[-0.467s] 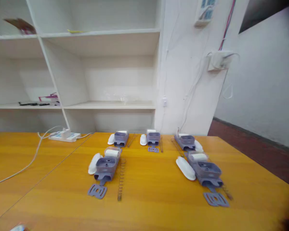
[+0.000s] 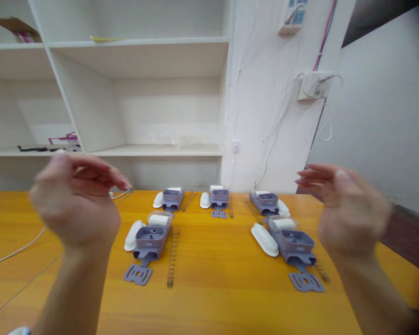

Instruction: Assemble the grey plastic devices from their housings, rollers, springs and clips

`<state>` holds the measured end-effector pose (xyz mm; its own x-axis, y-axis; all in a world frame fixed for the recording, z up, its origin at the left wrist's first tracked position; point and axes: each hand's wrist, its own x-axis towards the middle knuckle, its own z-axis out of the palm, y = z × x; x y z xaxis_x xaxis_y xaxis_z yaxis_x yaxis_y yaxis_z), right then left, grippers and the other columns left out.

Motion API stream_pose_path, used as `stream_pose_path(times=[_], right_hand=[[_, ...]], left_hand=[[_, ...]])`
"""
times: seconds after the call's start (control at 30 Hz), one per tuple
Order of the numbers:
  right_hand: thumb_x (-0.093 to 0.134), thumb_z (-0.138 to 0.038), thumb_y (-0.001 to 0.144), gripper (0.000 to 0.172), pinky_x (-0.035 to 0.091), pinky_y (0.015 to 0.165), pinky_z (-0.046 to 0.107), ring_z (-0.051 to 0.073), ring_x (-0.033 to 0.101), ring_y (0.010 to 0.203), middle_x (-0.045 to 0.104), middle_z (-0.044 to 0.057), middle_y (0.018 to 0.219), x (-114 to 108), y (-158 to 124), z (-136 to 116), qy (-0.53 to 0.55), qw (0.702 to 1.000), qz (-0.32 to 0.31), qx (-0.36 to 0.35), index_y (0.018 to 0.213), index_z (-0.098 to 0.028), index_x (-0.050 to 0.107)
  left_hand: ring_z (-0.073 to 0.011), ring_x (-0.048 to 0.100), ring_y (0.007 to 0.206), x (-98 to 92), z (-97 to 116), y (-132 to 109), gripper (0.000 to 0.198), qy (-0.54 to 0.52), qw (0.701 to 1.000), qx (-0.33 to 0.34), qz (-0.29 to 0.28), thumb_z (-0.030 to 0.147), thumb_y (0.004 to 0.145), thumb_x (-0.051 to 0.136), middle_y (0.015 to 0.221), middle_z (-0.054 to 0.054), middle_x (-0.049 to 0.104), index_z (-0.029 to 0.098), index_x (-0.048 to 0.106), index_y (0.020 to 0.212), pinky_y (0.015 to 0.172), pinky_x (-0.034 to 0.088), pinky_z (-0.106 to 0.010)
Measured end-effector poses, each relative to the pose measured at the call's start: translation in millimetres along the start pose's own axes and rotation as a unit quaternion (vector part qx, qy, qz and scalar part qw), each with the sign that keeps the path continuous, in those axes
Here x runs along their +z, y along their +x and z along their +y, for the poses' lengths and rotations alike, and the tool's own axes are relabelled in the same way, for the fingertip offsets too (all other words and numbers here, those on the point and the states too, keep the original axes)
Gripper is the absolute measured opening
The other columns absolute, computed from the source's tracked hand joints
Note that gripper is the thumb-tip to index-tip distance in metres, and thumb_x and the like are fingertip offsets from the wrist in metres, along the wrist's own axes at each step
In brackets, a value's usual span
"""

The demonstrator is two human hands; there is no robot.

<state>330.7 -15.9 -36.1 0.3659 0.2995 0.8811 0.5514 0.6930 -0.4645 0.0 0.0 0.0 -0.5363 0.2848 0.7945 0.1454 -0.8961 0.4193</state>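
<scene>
My left hand [image 2: 75,202] is raised above the orange table [image 2: 212,279], fingers loosely curled and pointing right, holding nothing. My right hand [image 2: 345,209] is raised on the other side, fingers pointing left, also empty. Between them on the table lie several sets of parts. The near left set has a grey housing [image 2: 150,237], a white cover [image 2: 131,235], a flat grey plate [image 2: 137,274] and a spring [image 2: 172,256]. The near right set has a grey housing [image 2: 295,244], a white cover [image 2: 264,239] and a grey plate [image 2: 306,281].
Further back lie three more sets, at left [image 2: 172,197], middle [image 2: 219,197] and right [image 2: 267,201]. White shelves [image 2: 139,151] stand behind the table. A white cable [image 2: 14,251] crosses the table's left part. Sockets and wires [image 2: 312,86] hang on the wall.
Both hands have come up into view from below; before, neither was visible. The view has shifted slightly.
</scene>
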Motion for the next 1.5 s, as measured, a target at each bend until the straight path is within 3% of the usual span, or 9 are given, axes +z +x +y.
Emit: stream_pose_path(times=[0.1, 0.37, 0.57, 0.67, 0.83, 1.0, 1.13, 1.23, 1.5], right_hand=[[0.037, -0.032, 0.094, 0.029, 0.049, 0.071, 0.035, 0.018, 0.061, 0.080, 0.063, 0.007, 0.092, 24, -21, 16, 0.000, 0.995, -0.071, 0.069, 0.102, -0.018, 0.061], [0.039, -0.030, 0.091, 0.030, 0.043, 0.091, 0.035, 0.021, 0.054, 0.103, 0.057, 0.008, 0.109, 81, -131, 65, -0.057, 0.937, -0.335, 0.074, 0.117, -0.021, 0.053], [0.036, -0.030, 0.091, 0.033, 0.044, 0.091, 0.036, 0.022, 0.055, 0.103, 0.057, 0.009, 0.108, 99, -163, 98, -0.101, 0.930, -0.330, 0.129, 0.117, -0.019, 0.054], [0.036, -0.031, 0.091, 0.034, 0.043, 0.092, 0.036, 0.021, 0.055, 0.103, 0.056, 0.009, 0.110, 100, -164, 107, -0.098, 0.933, -0.313, 0.149, 0.116, -0.019, 0.055], [0.035, -0.033, 0.092, 0.033, 0.044, 0.090, 0.035, 0.021, 0.054, 0.104, 0.056, 0.009, 0.111, 100, -165, 111, -0.088, 0.937, -0.296, 0.164, 0.115, -0.019, 0.055], [0.035, -0.029, 0.092, 0.030, 0.044, 0.091, 0.034, 0.020, 0.053, 0.104, 0.055, 0.008, 0.111, 97, -163, 107, -0.101, 0.944, -0.294, 0.113, 0.114, -0.020, 0.053], [0.036, -0.024, 0.090, 0.030, 0.041, 0.092, 0.035, 0.021, 0.052, 0.105, 0.055, 0.008, 0.110, 91, -157, 108, -0.141, 0.944, -0.297, 0.041, 0.114, -0.021, 0.054], [0.036, -0.021, 0.089, 0.030, 0.041, 0.090, 0.035, 0.022, 0.053, 0.102, 0.057, 0.008, 0.106, 89, -155, 113, -0.187, 0.926, -0.325, 0.043, 0.112, -0.020, 0.055], [0.043, -0.021, 0.087, 0.024, 0.037, 0.082, 0.033, 0.021, 0.051, 0.098, 0.059, 0.006, 0.099, 89, -159, 109, -0.281, 0.848, -0.450, 0.012, 0.097, -0.023, 0.064]], left_hand=[[-0.0118, 0.052, 0.042, 15.9, -19, -13, 0.032, -0.009, 0.995, -0.079, -0.057, 0.033, 0.085, 0.041, 0.049, 0.001, 0.054, 0.014, 0.056, 0.064, 0.038, 0.042, -0.024], [-0.0088, 0.049, 0.048, 49.7, -89, -93, 0.036, 0.146, 0.930, -0.185, -0.283, 0.045, 0.088, 0.041, 0.052, 0.003, 0.053, 0.017, 0.053, 0.068, 0.047, 0.037, -0.019], [-0.0100, 0.054, 0.061, 59.2, -155, -167, 0.040, 0.376, 0.819, -0.192, -0.388, 0.041, 0.092, 0.031, 0.065, 0.001, 0.060, 0.019, 0.054, 0.070, 0.056, 0.032, -0.020], [-0.0122, 0.056, 0.064, 50.4, -174, -185, 0.036, 0.418, 0.794, -0.208, -0.389, 0.037, 0.092, 0.033, 0.069, -0.002, 0.063, 0.018, 0.056, 0.072, 0.056, 0.029, -0.022], [-0.0157, 0.059, 0.066, 33.0, -180, -188, 0.037, 0.460, 0.763, -0.199, -0.408, 0.037, 0.091, 0.034, 0.070, -0.005, 0.065, 0.019, 0.059, 0.070, 0.057, 0.027, -0.025], [-0.0178, 0.062, 0.071, 27.1, -172, -186, 0.037, 0.480, 0.737, -0.179, -0.441, 0.039, 0.090, 0.036, 0.072, -0.006, 0.067, 0.019, 0.062, 0.071, 0.059, 0.031, -0.025], [-0.0192, 0.064, 0.077, 28.9, -167, -188, 0.039, 0.522, 0.675, -0.132, -0.505, 0.038, 0.092, 0.030, 0.080, -0.007, 0.069, 0.020, 0.064, 0.080, 0.063, 0.036, -0.026], [-0.0217, 0.064, 0.080, 31.5, -165, -189, 0.037, 0.533, 0.649, -0.115, -0.531, 0.037, 0.091, 0.032, 0.083, -0.009, 0.069, 0.019, 0.064, 0.083, 0.067, 0.039, -0.028], [-0.0234, 0.064, 0.084, 32.2, -165, -192, 0.037, 0.535, 0.633, -0.108, -0.549, 0.036, 0.090, 0.032, 0.087, -0.012, 0.067, 0.017, 0.064, 0.088, 0.072, 0.042, -0.032]])
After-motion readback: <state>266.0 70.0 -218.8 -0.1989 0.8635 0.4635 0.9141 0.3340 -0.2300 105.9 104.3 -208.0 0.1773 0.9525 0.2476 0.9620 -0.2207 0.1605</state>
